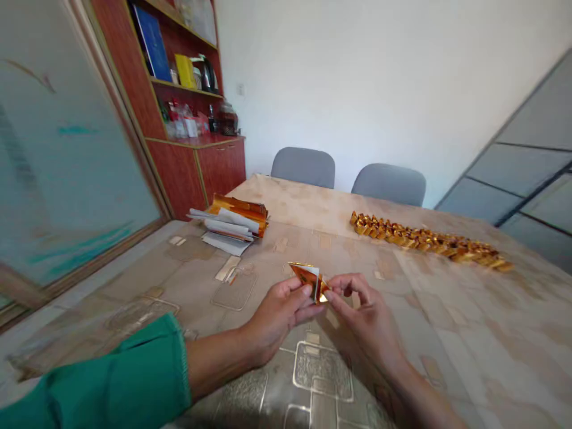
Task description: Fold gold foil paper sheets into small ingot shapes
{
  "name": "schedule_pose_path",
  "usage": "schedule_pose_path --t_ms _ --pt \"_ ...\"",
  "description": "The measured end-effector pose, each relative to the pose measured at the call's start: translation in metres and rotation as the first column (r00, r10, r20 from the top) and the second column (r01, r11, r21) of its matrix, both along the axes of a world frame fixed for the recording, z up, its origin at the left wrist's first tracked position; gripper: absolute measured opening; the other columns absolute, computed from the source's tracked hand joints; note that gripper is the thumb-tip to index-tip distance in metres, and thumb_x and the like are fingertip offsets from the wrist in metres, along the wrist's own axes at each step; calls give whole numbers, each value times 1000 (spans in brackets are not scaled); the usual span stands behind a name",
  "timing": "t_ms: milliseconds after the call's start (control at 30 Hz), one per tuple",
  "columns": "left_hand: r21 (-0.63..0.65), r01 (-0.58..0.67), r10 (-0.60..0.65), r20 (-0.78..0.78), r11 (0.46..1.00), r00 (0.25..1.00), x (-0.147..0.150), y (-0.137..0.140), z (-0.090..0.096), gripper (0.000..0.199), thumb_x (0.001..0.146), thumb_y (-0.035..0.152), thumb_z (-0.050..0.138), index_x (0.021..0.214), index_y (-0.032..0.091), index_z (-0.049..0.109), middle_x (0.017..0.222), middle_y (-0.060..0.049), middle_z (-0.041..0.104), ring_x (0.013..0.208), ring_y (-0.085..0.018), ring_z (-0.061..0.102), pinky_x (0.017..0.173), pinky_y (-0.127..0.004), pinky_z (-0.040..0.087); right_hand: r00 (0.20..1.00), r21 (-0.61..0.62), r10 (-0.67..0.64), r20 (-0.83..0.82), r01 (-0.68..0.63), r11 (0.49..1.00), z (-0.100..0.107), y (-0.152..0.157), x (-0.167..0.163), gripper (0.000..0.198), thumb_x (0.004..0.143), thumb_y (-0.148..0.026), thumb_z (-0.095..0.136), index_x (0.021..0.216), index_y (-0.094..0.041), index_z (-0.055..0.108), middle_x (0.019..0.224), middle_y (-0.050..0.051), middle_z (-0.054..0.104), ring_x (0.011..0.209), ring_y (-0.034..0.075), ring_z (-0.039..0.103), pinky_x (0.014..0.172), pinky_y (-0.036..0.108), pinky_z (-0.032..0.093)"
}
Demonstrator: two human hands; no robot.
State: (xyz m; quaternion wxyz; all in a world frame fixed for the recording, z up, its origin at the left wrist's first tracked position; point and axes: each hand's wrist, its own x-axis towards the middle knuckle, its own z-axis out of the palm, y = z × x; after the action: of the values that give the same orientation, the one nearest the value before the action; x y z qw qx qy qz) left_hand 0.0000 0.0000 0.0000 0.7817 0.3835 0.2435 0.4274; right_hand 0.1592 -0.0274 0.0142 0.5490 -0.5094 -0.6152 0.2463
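Between my two hands, above the table, is a partly folded sheet of gold foil paper (305, 274) with a pale underside showing. My left hand (280, 310) grips its left and lower part, thumb on top and fingers beneath. The fingertips of my right hand (360, 304) pinch its right-hand corner. At the back left lies a loose stack of gold and white foil paper sheets (239, 223). Rows of folded gold paper pieces (424, 240) stretch across the table at the right.
A patterned cloth covers the table (250, 280). Two grey chairs (304, 167) stand at its far side, before a white wall. A red wooden cabinet (218, 164) with bottles and a kettle is at the back left, beside a frosted glass door (67, 149).
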Motion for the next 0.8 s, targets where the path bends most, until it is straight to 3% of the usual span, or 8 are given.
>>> schedule_pose_path --t_ms 233,400,600,800 --pt "40 14 -14 12 999 1000 -1 -4 -3 24 91 26 65 110 11 68 111 -13 71 104 -22 66 100 -39 49 998 -33 -18 65 20 999 -4 4 5 5 81 -25 68 77 -21 67 73 0 63 72 20 57 68 33 43" --pt "90 21 -20 -9 996 1000 1 -3 -5 26 88 29 68 109 12 69 112 -12 71 105 -23 66 99 -38 49 974 73 -78 213 64 995 -5 1 4 7 81 -19 67 75 -21 66 70 0 62 70 20 56 66 32 41" --pt "42 40 -38 -36 998 999 0 -4 -6 27 87 31 70 105 12 70 105 -10 72 98 -20 67 91 -32 52 904 162 14 428 -92 982 0 -1 3 9 85 -17 68 78 -23 69 75 1 67 77 21 55 73 34 37" --pt "-44 31 -32 -26 999 999 -1 -2 -6 27 84 32 73 102 11 70 103 -11 72 90 -18 68 87 -33 54 951 52 112 289 -133 990 -4 0 3 10 90 -25 63 90 -26 73 87 3 62 85 22 57 74 34 41"
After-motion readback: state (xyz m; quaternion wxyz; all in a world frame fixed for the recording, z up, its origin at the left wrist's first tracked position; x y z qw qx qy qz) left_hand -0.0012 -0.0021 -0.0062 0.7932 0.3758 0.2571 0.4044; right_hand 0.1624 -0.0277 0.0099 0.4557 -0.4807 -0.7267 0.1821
